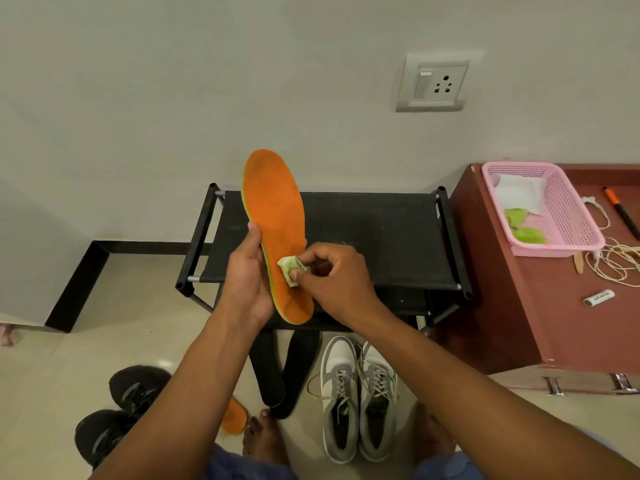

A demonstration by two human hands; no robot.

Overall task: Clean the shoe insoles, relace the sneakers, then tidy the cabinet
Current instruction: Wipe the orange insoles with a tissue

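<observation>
Insole (275, 216) upright, gripped by left hand (247, 282) to expose its face; right hand (334, 271) pinches wipe (290, 270) against it, scrubbing.

Matt, fuzzy orange insole (277, 233); matt black cloth shoe rack (363, 237) on metal tubes; glossy pink plastic basket (568, 216), right; glossy red-brown wood worktop (540, 306); shiny floor tiles (62, 368).

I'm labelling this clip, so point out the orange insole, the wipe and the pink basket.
Orange insole (273, 199): head view, on its upper forefoot surface.
Wipe (287, 266): head view, on the folded part beside the fingertips.
Pink basket (568, 209): head view, on its right mesh wall.
</observation>
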